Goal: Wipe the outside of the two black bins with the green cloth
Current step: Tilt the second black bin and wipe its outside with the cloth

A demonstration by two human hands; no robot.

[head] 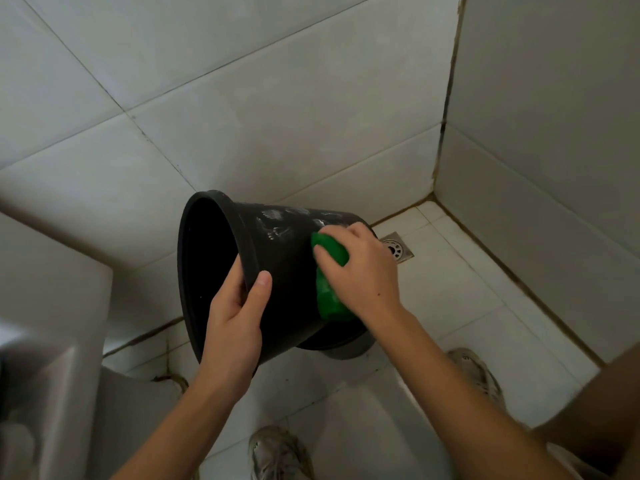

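A black bin (277, 258) is held up off the floor, tilted on its side with its mouth facing left. My left hand (235, 317) grips its rim, thumb on the outer wall and fingers inside. My right hand (360, 268) presses the green cloth (329, 289) against the bin's outer wall near its base. Whitish smears show on the upper wall. Under the held bin, part of a second black bin (346, 342) stands on the floor, mostly hidden.
White tiled walls meet in a corner at the right. A metal floor drain (396, 251) lies just beyond the bin. A white ledge (52, 271) and a grey fixture (41, 393) stand at the left. My two shoes (277, 452) are on the tiled floor below.
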